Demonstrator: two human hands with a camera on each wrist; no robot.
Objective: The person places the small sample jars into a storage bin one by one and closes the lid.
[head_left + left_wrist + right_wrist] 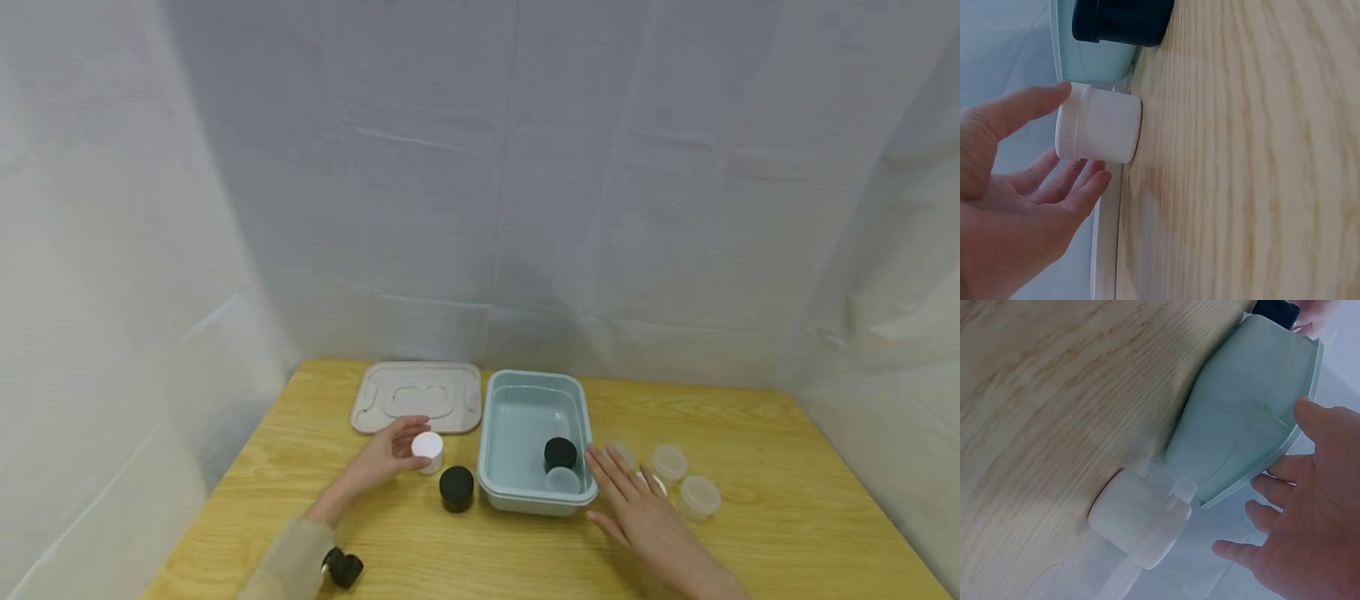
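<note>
Between left hand (386,457) fingers (1022,109) (thumb above): white jar (1099,123).

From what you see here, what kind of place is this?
Probably a staged recording booth, not a home: white sheeting hangs around a bare wooden table that bears only a blue bin, its lid and small jars.
</note>
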